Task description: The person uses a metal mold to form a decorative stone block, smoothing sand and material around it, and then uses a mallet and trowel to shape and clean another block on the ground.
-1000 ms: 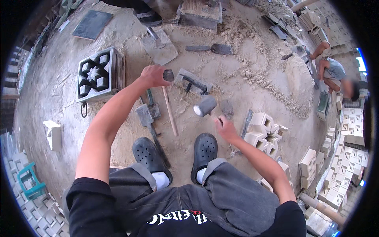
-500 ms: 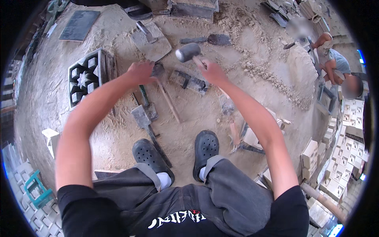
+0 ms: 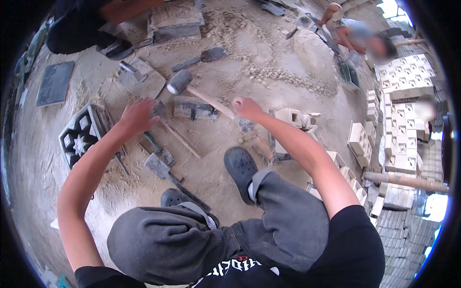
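Note:
A rubber mallet with a dark head and pale striking face lies in the middle of the sandy floor, its wooden handle slanting toward my right hand. That hand is closed, its fingers curled beside the handle's end, with nothing visible in them. My left hand is open, fingers and thumb reaching to the dark head of a wooden-handled hammer. Between the two tools lies a flat dusty block with dark bars. A dark mould with a star-shaped centre stands left of my left hand.
Trowels lie before my feet. A square plate with a metal-handled tool and a small shovel lie beyond. Pale pierced blocks are stacked at the right. One person crouches at far right; another's dark clothing shows at upper left.
My right hand has let go of the mallet and drawn back to the right. My view has turned rightward, and my left knee has come up and inward.

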The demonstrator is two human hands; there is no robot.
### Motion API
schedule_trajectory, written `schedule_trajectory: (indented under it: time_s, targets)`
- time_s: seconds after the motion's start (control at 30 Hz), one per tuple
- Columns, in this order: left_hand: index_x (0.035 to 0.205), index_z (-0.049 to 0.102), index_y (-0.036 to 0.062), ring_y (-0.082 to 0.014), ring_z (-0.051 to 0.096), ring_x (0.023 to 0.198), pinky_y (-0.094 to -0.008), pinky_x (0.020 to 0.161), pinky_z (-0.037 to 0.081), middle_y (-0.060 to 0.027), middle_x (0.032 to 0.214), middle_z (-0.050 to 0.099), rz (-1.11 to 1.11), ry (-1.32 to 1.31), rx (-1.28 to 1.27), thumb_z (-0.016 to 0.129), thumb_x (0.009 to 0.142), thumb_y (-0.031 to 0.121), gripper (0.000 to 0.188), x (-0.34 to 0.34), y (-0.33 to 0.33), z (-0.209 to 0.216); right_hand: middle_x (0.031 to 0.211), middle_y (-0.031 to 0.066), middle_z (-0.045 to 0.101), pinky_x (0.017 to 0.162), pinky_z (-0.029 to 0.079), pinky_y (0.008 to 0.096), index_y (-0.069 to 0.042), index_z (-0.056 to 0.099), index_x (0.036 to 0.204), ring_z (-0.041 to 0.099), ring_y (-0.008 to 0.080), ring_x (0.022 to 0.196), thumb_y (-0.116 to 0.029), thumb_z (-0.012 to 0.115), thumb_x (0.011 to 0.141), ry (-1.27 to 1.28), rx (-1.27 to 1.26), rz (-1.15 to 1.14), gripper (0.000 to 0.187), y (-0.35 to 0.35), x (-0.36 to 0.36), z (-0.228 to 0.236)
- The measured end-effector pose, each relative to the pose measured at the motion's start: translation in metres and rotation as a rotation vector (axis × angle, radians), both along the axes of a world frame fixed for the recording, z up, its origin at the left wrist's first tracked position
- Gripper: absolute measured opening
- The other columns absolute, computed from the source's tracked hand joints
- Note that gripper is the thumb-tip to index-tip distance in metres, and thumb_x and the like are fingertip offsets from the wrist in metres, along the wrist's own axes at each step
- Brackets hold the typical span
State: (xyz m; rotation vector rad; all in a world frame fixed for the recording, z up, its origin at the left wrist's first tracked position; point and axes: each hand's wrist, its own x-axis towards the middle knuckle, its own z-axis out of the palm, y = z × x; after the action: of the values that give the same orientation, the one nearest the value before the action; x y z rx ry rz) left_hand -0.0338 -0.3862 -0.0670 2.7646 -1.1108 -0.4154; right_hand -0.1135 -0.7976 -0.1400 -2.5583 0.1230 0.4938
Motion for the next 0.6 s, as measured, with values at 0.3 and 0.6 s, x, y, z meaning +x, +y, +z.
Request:
schedule_trajectory:
  time_s: [0.3, 0.6]
  targets:
    - [0.124, 0.053, 0.0066, -0.0338, 0.053, 0.117, -0.0457, 0.096, 0.045, -0.0146, 0.125, 0.056, -0.015, 0.132, 0.036, 0.069, 0.078, 0.034, 0.056, -0.024, 0.007, 0.013, 0.102, 0.0277, 0.063, 0.088, 0.046, 0.0500, 0.003, 0.061, 0.104, 0.060, 0.0420, 0.101, -0.050, 0.042, 0.094, 0.284, -0.205, -0.114, 0.058, -0.061, -0.128, -0.017]
    - [0.110, 0.058, 0.0067, -0.0305, 0.057, 0.101, -0.0435, 0.085, 0.047, -0.0123, 0.109, 0.059, -0.469, 0.176, 0.241, 0.071, 0.074, 0.033, 0.046, -0.049, -0.020, -0.005, 0.096, 0.0252, 0.066, 0.082, 0.048, 0.0487, -0.001, 0.065, 0.096, 0.063, 0.0398, 0.095, -0.052, 0.056, 0.086, 0.334, -0.042, -0.139, 0.053, -0.060, -0.121, -0.037]
